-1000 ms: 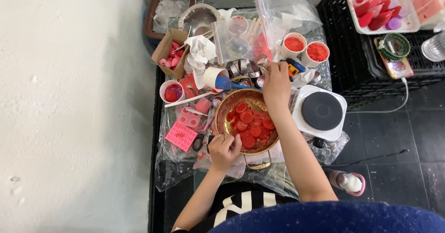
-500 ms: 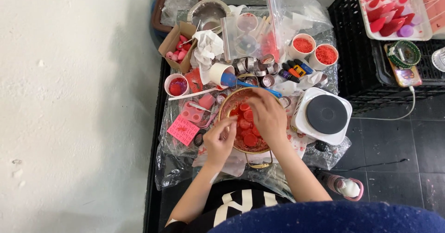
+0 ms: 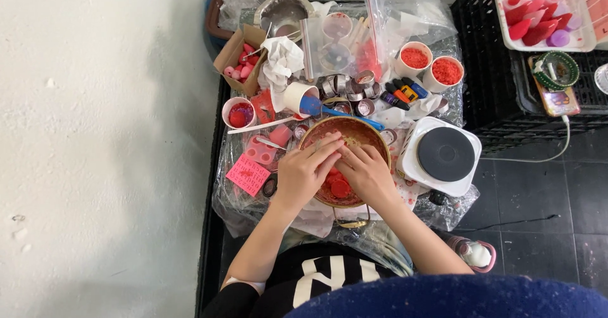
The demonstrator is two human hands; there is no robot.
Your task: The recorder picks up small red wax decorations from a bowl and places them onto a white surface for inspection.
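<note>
A round brass-coloured bowl (image 3: 364,133) holds red wax discs (image 3: 340,187) and sits in the middle of a plastic-covered work surface. Both hands are down inside it. My left hand (image 3: 304,174) rests over the bowl's left side, fingers curled toward the centre. My right hand (image 3: 366,172) lies over the right side, fingertips meeting the left hand's. The fingers are close together on the red pieces; whether either hand grips one is hidden.
A white single hotplate (image 3: 445,155) stands right of the bowl. Two cups of red granules (image 3: 431,64), small tins (image 3: 354,87), a pink mould (image 3: 263,152), a pink card (image 3: 248,174) and a box of pink shapes (image 3: 239,57) crowd behind and left. Black crates (image 3: 500,96) sit right.
My right hand drew back from the tins behind the bowl and came down into it. My left hand moved from the bowl's near-left rim up into the bowl to meet it.
</note>
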